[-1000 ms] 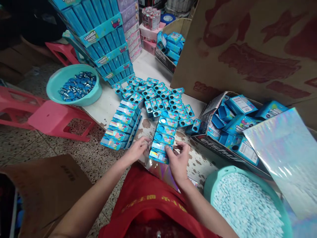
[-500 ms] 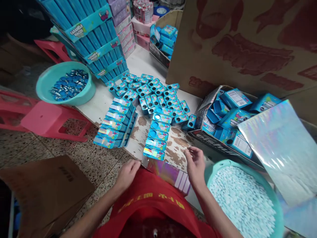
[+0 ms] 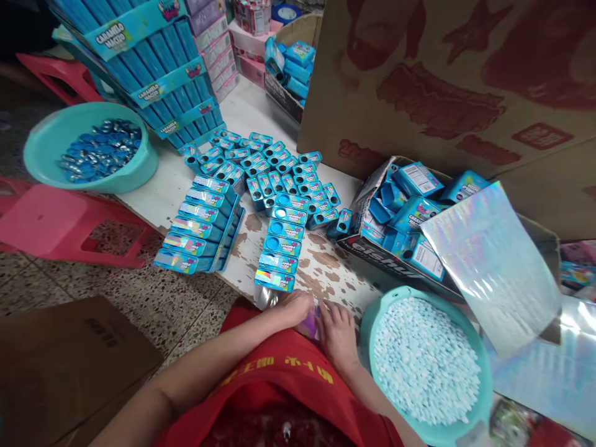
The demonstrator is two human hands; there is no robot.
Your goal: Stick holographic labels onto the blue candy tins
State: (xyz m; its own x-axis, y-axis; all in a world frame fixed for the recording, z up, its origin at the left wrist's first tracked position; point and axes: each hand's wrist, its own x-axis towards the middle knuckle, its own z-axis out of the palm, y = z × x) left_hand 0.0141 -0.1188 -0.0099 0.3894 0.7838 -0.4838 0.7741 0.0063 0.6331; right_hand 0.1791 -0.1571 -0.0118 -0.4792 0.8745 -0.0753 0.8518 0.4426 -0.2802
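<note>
At the table's front edge, my left hand [image 3: 298, 308] lies with its fingers closed on a shiny purple holographic sheet [image 3: 308, 325]. My right hand [image 3: 336, 329] rests on the sheet's right part, fingers extended and slightly apart. Just beyond my left hand runs a column of small blue boxes [image 3: 285, 246], some with round holes on top and the nearest two with shiny strips. To its left stands a tray of upright blue boxes [image 3: 199, 230]. Many loose blue boxes with dark round openings [image 3: 274, 167] stand behind.
A teal tub of pale candies [image 3: 426, 360] stands right; another with blue wrapped pieces [image 3: 100, 149] is left. An open carton of blue packs [image 3: 414, 223] holds a leaning silvery sheet [image 3: 498, 267]. Stacked blue displays [image 3: 153, 93] and a red stool [image 3: 69, 223] are left.
My left hand has moved right onto the purple sheet, and my right hand has come down and left beside it. The view has shifted, and most of the sheet is now covered.
</note>
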